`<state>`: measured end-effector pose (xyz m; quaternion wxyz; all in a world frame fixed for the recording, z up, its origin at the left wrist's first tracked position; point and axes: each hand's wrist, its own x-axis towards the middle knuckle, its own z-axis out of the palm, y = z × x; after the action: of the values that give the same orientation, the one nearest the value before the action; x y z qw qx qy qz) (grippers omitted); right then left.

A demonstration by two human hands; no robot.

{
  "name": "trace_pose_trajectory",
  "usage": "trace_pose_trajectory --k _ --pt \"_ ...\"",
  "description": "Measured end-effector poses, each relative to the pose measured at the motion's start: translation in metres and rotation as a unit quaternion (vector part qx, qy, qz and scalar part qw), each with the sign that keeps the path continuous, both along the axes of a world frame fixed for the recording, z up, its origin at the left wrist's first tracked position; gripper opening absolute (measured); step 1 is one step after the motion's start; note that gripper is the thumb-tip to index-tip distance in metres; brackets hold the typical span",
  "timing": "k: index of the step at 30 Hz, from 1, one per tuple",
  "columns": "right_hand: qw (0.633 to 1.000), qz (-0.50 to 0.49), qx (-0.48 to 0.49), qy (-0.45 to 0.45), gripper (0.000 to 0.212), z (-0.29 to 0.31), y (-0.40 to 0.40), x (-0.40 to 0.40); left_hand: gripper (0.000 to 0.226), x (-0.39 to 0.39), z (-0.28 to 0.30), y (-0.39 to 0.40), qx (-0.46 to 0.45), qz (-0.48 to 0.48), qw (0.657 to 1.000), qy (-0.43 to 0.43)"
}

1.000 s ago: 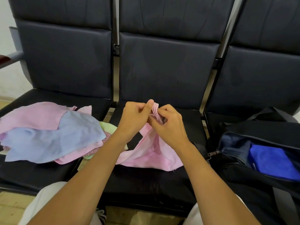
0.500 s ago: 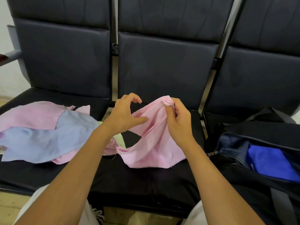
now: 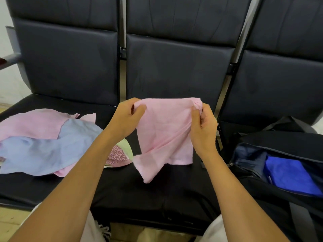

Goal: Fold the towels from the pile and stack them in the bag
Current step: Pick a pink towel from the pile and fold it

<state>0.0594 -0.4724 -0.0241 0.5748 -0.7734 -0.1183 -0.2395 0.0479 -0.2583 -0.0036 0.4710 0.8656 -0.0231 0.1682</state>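
So the towel pile (image 3: 43,142) is left lying on the bench (image 3: 122,193), the pink towel (image 3: 164,133) is pinched at its top corners by the left hand (image 3: 125,117) and right hand (image 3: 202,126), each grip clenched on cloth, above the middle seat, and the open bag (image 3: 283,172) is parked far right.

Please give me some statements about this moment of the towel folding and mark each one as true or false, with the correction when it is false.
1. Both hands hold the pink towel by its upper corners. True: the left hand and the right hand each pinch one.
2. The pink towel lies flat and folded on the seat. False: it hangs spread between the hands.
3. A blue towel is inside the open bag. True.
4. The pile of towels sits on the right seat. False: it is on the left seat; the bag is on the right.
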Motion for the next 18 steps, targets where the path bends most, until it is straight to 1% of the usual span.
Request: trace_pose_trajectory --k 2,4,7,10,13,17,18 --pt "1.0 -0.019 -0.007 0.011 0.012 -0.002 -0.001 0.001 0.017 -0.004 0.006 -0.001 -0.029 -0.028 0.999 -0.005" --pt "0.999 -0.019 0.0 0.035 0.017 -0.003 0.0 0.002 0.019 -0.006 0.009 -0.002 -0.056 -0.038 0.998 -0.015" --pt "0.997 0.002 0.028 0.077 0.023 0.0 0.004 0.001 0.019 -0.006 0.011 -0.006 -0.083 -0.022 0.996 -0.037" --pt "0.987 0.024 0.067 0.147 0.025 0.002 0.005 0.0 0.018 -0.007 0.014 -0.007 -0.124 -0.005 0.991 -0.041" --pt "0.963 0.074 0.115 0.233 0.025 0.004 0.006 -0.001 0.021 -0.008 0.015 -0.007 -0.177 0.001 0.984 -0.005" --pt "0.909 0.124 0.208 0.339 0.024 0.013 0.005 -0.006 0.025 -0.013 0.018 -0.01 -0.228 0.0 0.972 0.052" --pt "0.896 0.148 0.215 0.36 0.028 0.014 0.004 -0.007 0.026 -0.014 0.02 -0.011 -0.247 0.0 0.967 0.064"
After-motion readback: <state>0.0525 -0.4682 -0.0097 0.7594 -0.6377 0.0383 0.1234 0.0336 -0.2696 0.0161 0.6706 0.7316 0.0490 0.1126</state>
